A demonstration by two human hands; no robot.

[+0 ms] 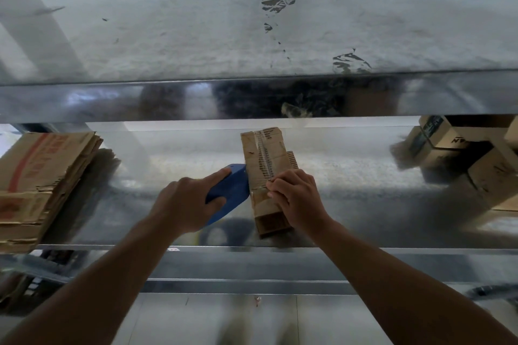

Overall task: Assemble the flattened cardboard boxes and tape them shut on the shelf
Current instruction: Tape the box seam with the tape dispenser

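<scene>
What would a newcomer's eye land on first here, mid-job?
The small brown cardboard box at the centre of the shiny metal shelf, held by the right hand while the left hand grips a blue plastic tape dispenser against its left side. Next, the stack of flattened brown cardboard at the left end and the assembled cardboard boxes at the far right.

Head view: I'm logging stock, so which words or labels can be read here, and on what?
"AN", upside down, rest hidden: on the right pile.
Red print on the flat stack: too blurred to read.
Dark print on the small box: too blurred to read.
Blue dispenser: no text shows.
</scene>
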